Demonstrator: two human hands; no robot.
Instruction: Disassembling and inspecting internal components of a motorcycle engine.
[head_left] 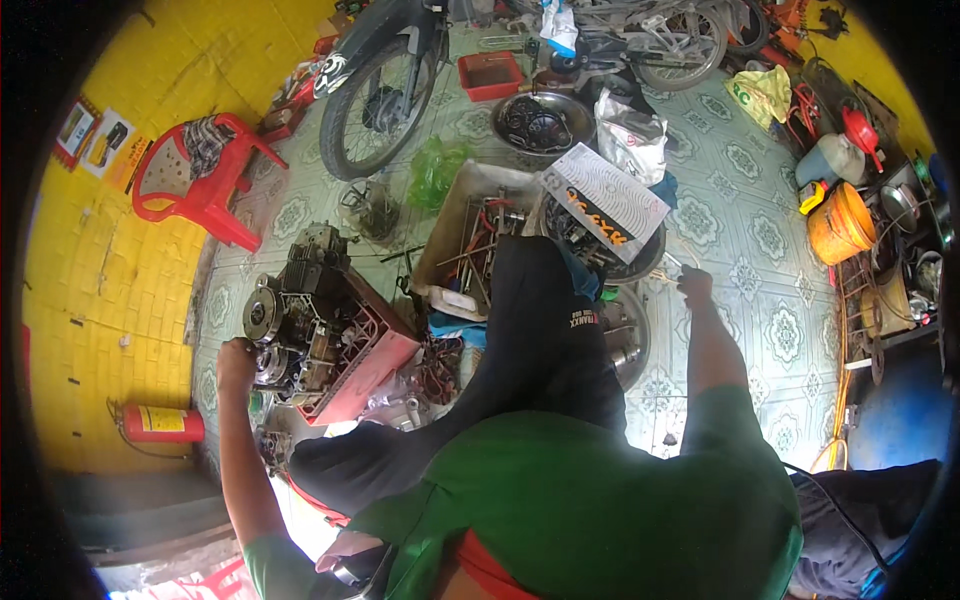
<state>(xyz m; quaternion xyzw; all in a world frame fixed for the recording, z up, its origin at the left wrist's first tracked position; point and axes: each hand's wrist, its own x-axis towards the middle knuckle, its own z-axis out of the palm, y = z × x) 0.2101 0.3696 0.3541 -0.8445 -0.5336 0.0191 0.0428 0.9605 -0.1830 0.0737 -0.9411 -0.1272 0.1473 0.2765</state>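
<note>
A motorcycle engine (pixel 300 320) with round metal parts on its left side rests at a red plastic crate (pixel 370 362). My left hand (pixel 237 362) is at the engine's left edge, its fingers curled against the round part; the fingertips are hidden. Out to the right, my right hand (pixel 694 287) is closed around a thin silver metal tool (pixel 674 262), too small to name exactly. It is held above the floor, beside a round metal basin (pixel 628 335). A grey-white bin of hand tools (pixel 440 240) stands in front of my knees.
A patterned box (pixel 605 205) lies across a dark basin of parts. Farther off are a red tray (pixel 490 75), a metal bowl (pixel 575 140) and a motorcycle wheel (pixel 375 110). A red chair (pixel 195 195) stands left; an orange bucket (pixel 842 225) and cluttered shelf stand right.
</note>
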